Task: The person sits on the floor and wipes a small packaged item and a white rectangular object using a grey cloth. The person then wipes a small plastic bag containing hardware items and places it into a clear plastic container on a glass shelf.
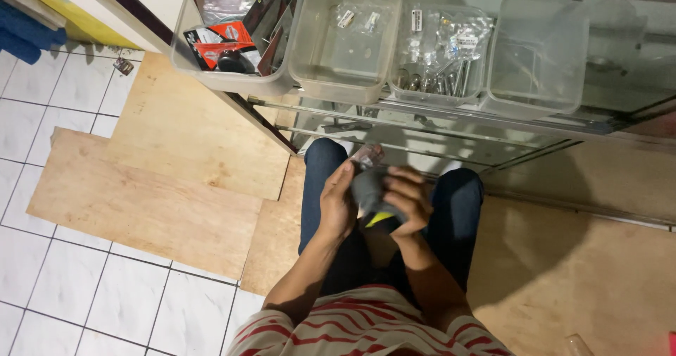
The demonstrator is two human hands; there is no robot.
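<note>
Both hands, left hand (336,204) and right hand (410,202), grip a grey cloth (371,187) over plywood flooring (162,180).

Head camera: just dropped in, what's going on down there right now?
A person stands at a glass shelf that carries four clear plastic bins. Both hands are up in front of the legs, working a grey cloth: the left hand grips its left side and the right hand curls over its right side. A small clear packet sticks up above the cloth between the hands. Underfoot are plywood sheets laid over white floor tiles.
</note>
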